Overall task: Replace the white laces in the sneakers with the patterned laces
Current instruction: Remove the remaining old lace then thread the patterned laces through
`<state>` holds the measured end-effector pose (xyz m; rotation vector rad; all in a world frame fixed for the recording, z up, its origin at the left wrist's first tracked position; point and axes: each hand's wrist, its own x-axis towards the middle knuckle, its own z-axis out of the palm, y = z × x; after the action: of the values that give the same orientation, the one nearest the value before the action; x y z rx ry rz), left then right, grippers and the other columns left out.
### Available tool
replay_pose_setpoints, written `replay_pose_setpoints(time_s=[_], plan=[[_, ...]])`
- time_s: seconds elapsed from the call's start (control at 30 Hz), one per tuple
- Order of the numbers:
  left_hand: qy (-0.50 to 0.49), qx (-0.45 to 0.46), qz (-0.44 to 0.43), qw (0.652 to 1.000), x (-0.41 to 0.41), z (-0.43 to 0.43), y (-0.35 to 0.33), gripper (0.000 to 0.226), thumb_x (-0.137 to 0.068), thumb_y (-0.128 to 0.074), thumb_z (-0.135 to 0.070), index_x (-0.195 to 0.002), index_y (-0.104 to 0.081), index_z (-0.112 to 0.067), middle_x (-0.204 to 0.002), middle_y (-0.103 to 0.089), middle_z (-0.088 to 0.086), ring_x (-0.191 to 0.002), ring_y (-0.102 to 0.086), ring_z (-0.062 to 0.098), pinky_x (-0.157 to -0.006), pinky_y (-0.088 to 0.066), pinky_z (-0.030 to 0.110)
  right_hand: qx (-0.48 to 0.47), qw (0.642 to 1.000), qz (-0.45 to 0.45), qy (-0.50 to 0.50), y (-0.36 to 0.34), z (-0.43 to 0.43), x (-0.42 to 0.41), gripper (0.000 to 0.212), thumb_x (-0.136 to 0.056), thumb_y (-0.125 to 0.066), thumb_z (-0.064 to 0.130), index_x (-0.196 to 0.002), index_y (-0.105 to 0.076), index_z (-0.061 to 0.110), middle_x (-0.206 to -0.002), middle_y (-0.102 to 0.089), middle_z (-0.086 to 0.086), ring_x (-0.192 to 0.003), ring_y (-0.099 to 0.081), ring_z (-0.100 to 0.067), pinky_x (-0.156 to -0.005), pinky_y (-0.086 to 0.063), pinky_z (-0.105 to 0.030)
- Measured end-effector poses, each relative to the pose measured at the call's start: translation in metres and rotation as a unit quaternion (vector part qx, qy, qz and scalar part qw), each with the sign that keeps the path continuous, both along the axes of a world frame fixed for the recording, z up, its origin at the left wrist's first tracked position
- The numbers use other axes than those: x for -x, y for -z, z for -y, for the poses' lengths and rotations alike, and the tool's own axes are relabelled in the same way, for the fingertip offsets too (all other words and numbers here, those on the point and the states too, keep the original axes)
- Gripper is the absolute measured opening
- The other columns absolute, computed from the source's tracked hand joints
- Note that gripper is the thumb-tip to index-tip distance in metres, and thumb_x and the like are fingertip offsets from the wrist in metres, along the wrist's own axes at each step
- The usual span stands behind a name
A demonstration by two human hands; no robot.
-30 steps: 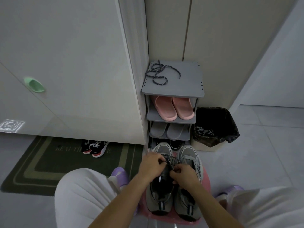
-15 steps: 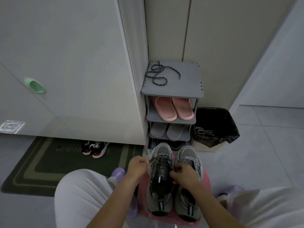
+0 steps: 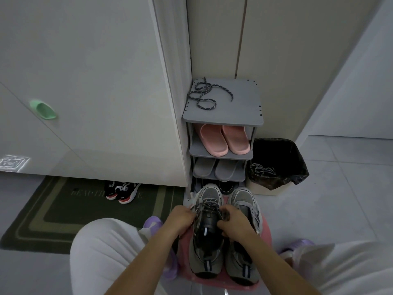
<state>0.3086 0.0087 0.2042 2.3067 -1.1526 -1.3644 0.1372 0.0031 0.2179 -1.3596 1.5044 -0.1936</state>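
While hands (image 3: 209, 220) grip laces | left sneaker (image 3: 207, 241) lengthwise, toe toward rack (image 3: 223, 116)

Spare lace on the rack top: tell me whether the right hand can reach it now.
Probably yes, once freed. The right hand is busy at the left sneaker, but nothing stands between it and the lace on the open rack top.

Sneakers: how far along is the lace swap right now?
Done: white laces lie in the black-lined bin, and the left sneaker already carries a patterned lace across its lower eyelets. In hand: the left hand and right hand each pinch that lace. Left: the right sneaker shows no patterned lace; the second patterned lace waits on the rack top.
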Motion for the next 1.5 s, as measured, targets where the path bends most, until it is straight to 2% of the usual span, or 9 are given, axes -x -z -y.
replay_pose_setpoints(time_s=[0.13,0.27,0.33,0.5,0.63,0.7,1.07,1.33,1.5], plan=[[0.088,0.040,0.054,0.994,0.010,0.009,-0.004,0.021,-0.092,-0.050,-0.015,-0.110,-0.058,-0.012,-0.110,-0.062,0.009,-0.103,-0.060,0.026,-0.083,-0.044,0.027,-0.026,0.999,-0.010,-0.018,-0.002,0.004,-0.002,0.046,-0.086,-0.058,0.013,-0.128,-0.042,0.017,-0.096,-0.057,-0.003,-0.059,-0.059,-0.011,-0.044,-0.046,-0.018],[0.172,0.039,0.110,0.978,0.009,0.017,-0.004,0.014,-0.091,-0.052,-0.017,-0.104,-0.058,-0.016,-0.117,-0.056,0.014,-0.112,-0.052,0.029,-0.093,-0.042,0.031,0.009,0.999,-0.041,-0.018,-0.008,0.008,-0.004,0.028,-0.085,-0.061,0.022,-0.110,-0.051,0.013,-0.088,-0.059,-0.003,-0.064,-0.059,-0.015,-0.054,-0.051,-0.024],[0.182,0.033,0.115,0.976,0.005,0.020,-0.009,0.005,-0.092,-0.054,-0.023,-0.089,-0.055,-0.018,-0.112,-0.057,0.012,-0.107,-0.053,0.026,-0.088,-0.041,0.029,0.069,0.994,-0.081,-0.021,-0.011,0.014,-0.007,0.021,-0.086,-0.059,0.022,-0.103,-0.055,0.011,-0.087,-0.058,-0.001,-0.081,-0.057,-0.018,-0.071,-0.048,-0.027],[0.159,0.049,0.031,0.986,-0.003,0.038,-0.030,0.032,-0.092,-0.055,-0.021,-0.062,-0.042,-0.018,-0.064,-0.044,-0.001,-0.056,-0.041,0.009,-0.056,-0.033,0.025,0.117,0.982,-0.110,-0.095,-0.026,0.035,-0.023,0.033,-0.088,-0.057,0.021,-0.121,-0.061,0.016,-0.118,-0.061,-0.006,-0.108,-0.058,-0.021,-0.087,-0.044,-0.026],[0.185,0.083,-0.007,0.979,-0.001,0.055,-0.058,0.021,-0.094,-0.053,-0.022,-0.076,-0.054,-0.010,-0.072,-0.050,0.009,-0.065,-0.046,0.018,-0.060,-0.035,0.026,0.136,0.970,-0.124,-0.157,-0.032,0.049,-0.041,0.014,-0.088,-0.053,0.022,-0.083,-0.062,0.013,-0.090,-0.063,-0.009,-0.076,-0.055,-0.021,-0.058,-0.039,-0.024],[0.153,0.118,-0.036,0.981,-0.007,0.059,-0.065,0.022,-0.094,-0.055,-0.021,-0.075,-0.057,-0.011,-0.074,-0.056,0.007,-0.069,-0.051,0.018,-0.064,-0.039,0.026,0.129,0.975,-0.109,-0.142,-0.036,0.055,-0.044,0.029,-0.090,-0.051,0.023,-0.062,-0.047,0.015,-0.067,-0.051,-0.002,-0.061,-0.046,-0.016,-0.047,-0.029,-0.020],[-0.021,0.187,-0.195,0.963,-0.032,0.045,-0.064,0.019,-0.094,-0.052,-0.006,-0.109,-0.061,0.001,-0.076,-0.063,0.001,-0.068,-0.057,0.008,-0.053,-0.043,0.006,0.109,0.986,0.123,0.031,-0.083,0.086,-0.042,0.023,-0.082,-0.058,0.001,-0.063,-0.057,0.013,-0.033,-0.047,0.014,-0.030,-0.040,0.002,-0.035,-0.030,-0.009],[0.094,0.175,-0.039,0.979,-0.029,0.025,-0.028,0.016,-0.089,-0.063,-0.015,-0.098,-0.071,-0.004,-0.097,-0.070,0.007,-0.082,-0.061,0.012,-0.070,-0.045,0.014,0.114,0.981,0.148,0.053,-0.073,0.082,-0.044,0.019,-0.084,-0.060,0.002,-0.070,-0.060,0.014,-0.070,-0.060,-0.005,-0.057,-0.049,-0.009,-0.054,-0.045,-0.015],[0.012,0.163,-0.053,0.985,-0.025,0.016,-0.019,0.010,-0.091,-0.059,-0.009,-0.086,-0.064,-0.002,-0.074,-0.061,0.007,-0.063,-0.056,0.012,-0.058,-0.047,0.020,0.117,0.986,0.115,0.022,-0.052,0.071,-0.054,0.016,-0.088,-0.062,0.010,-0.104,-0.061,0.010,-0.085,-0.060,-0.002,-0.075,-0.058,-0.014,-0.072,-0.048,-0.023]])
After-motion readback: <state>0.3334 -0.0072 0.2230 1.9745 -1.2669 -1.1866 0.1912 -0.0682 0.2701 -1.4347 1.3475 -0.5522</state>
